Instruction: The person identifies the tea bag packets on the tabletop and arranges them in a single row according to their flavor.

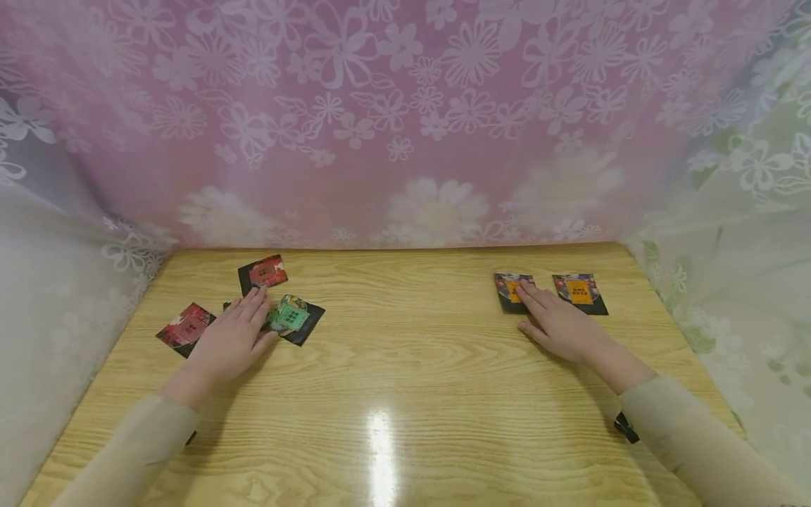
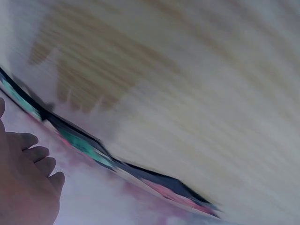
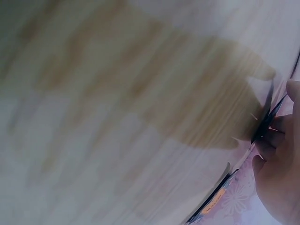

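Note:
In the head view, my left hand (image 1: 231, 338) reaches over the left group of small dark packets, its fingers extended. Around it lie a red-labelled packet (image 1: 262, 273) at the back, another red-labelled packet (image 1: 184, 329) to its left, and a green-labelled packet (image 1: 296, 319) by the thumb side. A further packet is mostly hidden under the fingers; two green labels (image 2: 78, 143) show in the left wrist view. My right hand (image 1: 557, 324) has its extended fingertips on an orange-labelled packet (image 1: 507, 282). A matching orange-labelled packet (image 1: 579, 292) lies just right of it.
The wooden table (image 1: 405, 352) runs to a pink flowered curtain (image 1: 399, 141) at the back. Pale curtains hang along both sides. A dark strap (image 1: 626, 427) shows by the right sleeve.

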Motion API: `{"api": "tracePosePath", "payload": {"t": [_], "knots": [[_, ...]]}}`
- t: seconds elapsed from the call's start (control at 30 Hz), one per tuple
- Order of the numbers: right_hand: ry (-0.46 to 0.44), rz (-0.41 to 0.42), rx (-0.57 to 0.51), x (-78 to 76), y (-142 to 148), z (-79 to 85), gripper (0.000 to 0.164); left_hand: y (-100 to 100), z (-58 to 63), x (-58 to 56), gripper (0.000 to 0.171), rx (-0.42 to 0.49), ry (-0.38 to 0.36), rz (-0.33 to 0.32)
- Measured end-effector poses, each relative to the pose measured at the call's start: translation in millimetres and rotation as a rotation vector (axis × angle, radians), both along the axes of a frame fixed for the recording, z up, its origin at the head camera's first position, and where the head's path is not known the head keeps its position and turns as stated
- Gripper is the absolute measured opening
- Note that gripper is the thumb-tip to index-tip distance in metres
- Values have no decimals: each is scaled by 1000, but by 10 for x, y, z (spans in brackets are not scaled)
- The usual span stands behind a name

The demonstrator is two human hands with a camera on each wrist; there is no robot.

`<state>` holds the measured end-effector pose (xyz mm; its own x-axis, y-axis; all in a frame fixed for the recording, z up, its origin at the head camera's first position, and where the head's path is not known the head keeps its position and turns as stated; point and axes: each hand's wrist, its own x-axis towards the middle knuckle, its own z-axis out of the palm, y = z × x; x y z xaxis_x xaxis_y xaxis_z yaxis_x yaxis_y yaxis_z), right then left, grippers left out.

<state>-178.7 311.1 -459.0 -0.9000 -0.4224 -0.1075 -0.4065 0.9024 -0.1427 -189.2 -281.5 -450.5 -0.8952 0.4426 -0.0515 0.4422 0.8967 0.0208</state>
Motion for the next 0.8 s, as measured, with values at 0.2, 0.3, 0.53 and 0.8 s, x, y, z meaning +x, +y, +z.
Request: {"api": "tracePosePath", "payload": {"t": [0.2,0.3,0.53,0.8], "knots": [[2,-1,3,-10,22,-32,74,237,-33,-36,68,-12,21,-68],[6,2,3,-15,25,-41,74,321,-49,-50,67,-21,11,-90],[2,-2,7,-22,16,-44,74,448,-114,-83,70,-35,-5,-107],[18,2,12,-6,9,-37,74,555,-145,-135,72,1,-31,-115]]}}
